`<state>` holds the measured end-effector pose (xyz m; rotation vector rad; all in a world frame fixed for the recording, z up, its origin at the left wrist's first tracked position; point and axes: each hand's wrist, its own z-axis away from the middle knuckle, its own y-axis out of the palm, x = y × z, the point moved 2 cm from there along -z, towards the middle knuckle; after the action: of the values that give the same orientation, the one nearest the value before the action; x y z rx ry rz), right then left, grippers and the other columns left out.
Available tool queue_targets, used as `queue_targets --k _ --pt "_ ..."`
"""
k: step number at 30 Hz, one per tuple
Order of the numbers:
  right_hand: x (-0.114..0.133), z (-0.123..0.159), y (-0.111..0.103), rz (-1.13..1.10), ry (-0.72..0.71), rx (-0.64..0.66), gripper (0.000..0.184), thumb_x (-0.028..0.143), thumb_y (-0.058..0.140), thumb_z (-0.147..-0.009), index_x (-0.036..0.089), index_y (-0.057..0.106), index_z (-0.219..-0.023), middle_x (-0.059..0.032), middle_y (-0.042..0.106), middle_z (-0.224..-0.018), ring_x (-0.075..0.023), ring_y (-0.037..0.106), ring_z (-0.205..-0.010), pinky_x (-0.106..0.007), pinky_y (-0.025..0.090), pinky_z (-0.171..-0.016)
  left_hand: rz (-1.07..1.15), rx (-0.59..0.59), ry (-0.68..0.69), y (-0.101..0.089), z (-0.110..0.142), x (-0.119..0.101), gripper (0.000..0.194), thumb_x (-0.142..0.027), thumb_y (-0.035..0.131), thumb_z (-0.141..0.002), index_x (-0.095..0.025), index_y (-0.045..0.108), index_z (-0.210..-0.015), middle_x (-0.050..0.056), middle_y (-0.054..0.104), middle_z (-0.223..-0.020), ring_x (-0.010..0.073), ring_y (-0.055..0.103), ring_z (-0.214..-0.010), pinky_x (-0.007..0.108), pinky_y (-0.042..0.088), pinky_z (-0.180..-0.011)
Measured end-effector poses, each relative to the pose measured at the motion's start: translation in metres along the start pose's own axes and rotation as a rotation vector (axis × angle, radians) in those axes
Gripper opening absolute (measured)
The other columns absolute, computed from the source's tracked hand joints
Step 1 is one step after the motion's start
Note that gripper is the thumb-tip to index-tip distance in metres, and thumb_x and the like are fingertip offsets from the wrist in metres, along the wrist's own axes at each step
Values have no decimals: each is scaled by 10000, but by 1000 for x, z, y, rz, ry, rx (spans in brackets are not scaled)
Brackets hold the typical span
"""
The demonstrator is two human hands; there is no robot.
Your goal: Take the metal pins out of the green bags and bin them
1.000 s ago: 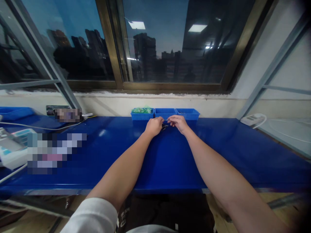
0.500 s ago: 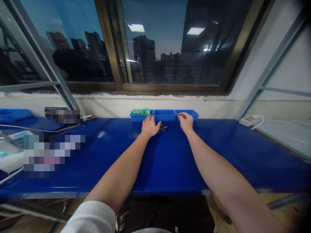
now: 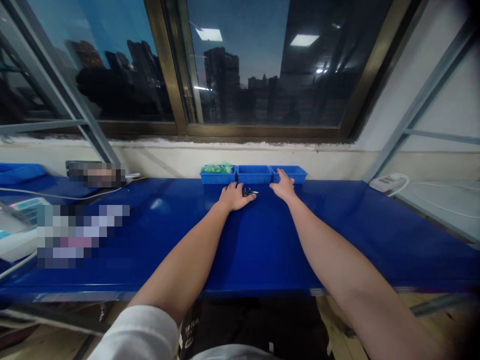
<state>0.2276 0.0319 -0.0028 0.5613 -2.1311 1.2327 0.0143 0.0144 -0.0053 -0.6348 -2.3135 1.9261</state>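
Three small blue bins stand in a row at the back of the blue table (image 3: 262, 240): the left bin (image 3: 218, 175) holds green bits, then come the middle bin (image 3: 254, 174) and the right bin (image 3: 293, 173). My left hand (image 3: 234, 196) lies on the table in front of the left and middle bins, its fingertips at a small pile of dark metal parts (image 3: 248, 192). My right hand (image 3: 284, 187) rests at the front edge of the right bin, fingers stretched toward it, with nothing visible in it.
A white device (image 3: 17, 227) with cables sits at the far left, with another blue tray (image 3: 18, 172) behind it. A white power strip (image 3: 388, 182) lies at the right by a grey frame. A window ledge runs behind the bins.
My two hands were together at the small parts. The right hand has gone to the right bin, while the left has settled flat by the metal parts.
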Motion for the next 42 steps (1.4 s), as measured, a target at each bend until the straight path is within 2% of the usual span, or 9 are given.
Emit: queue_targets --k 2,3,6,9,12,15,21,31,42 --pt "4 2 2 42 -54 20 771 244 629 -633 226 405 -1371 -96 304 -1483 -367 318 -1262 -521 326 -990 -7 46 15 0 0 0 869 -792 315 -746 -158 414 -1332 192 396 -1412 334 329 -1323 470 265 -1045" --pt "7 3 2 58 -87 6 751 242 622 -642 209 416 -1363 -106 323 -1469 -356 322 -1263 -507 324 -996 -14 68 30 1 1 0 873 -799 314 -739 -165 419 -1329 186 403 -1409 335 334 -1320 467 267 -1043" --pt "17 7 3 63 -222 -23 506 211 579 -678 160 581 -1182 -126 525 -1263 -293 425 -1183 -445 343 -996 -38 119 61 2 1 -3 877 -805 302 -737 -179 416 -1340 177 376 -1431 347 296 -1341 488 233 -1059" --pt "27 13 9 36 -362 134 298 194 580 -688 160 676 -968 -94 632 -1002 -231 557 -985 -364 408 -931 -55 144 47 4 1 -6 861 -782 268 -768 -175 388 -1367 187 331 -1457 354 246 -1365 518 192 -1072" --pt "31 18 17 55 -394 324 287 237 635 -689 152 704 -954 -98 657 -973 -212 606 -877 -313 443 -859 -56 154 53 5 0 -10 817 -736 254 -807 -163 375 -1377 193 314 -1465 351 244 -1368 503 204 -1074" --pt "29 20 22 75 -383 409 207 262 624 -728 178 737 -880 -86 691 -927 -215 625 -848 -295 452 -802 -49 149 81 6 -2 -15 747 -669 272 -847 -145 382 -1367 195 311 -1467 332 255 -1369 477 216 -1079" --pt "26 20 21 26 -401 388 145 194 653 -715 219 742 -826 -46 713 -855 -191 633 -803 -285 461 -763 -30 135 182 6 -3 -24 612 -534 312 -894 -128 397 -1344 186 347 -1451 306 287 -1359 442 239 -1079" --pt "28 20 24 64 -405 402 141 137 609 -752 185 688 -859 -55 701 -824 -165 628 -760 -260 452 -711 -13 56 224 4 -1 -24 545 -502 364 -883 -133 469 -1270 164 511 -1311 290 466 -1224 393 365 -986" --pt "31 21 25 249 -487 370 144 200 576 -787 212 719 -791 -81 706 -847 -212 629 -833 -286 436 -750 -2 68 214 4 -1 -25 529 -496 365 -880 -130 496 -1239 162 512 -1307 291 466 -1217 394 364 -988"
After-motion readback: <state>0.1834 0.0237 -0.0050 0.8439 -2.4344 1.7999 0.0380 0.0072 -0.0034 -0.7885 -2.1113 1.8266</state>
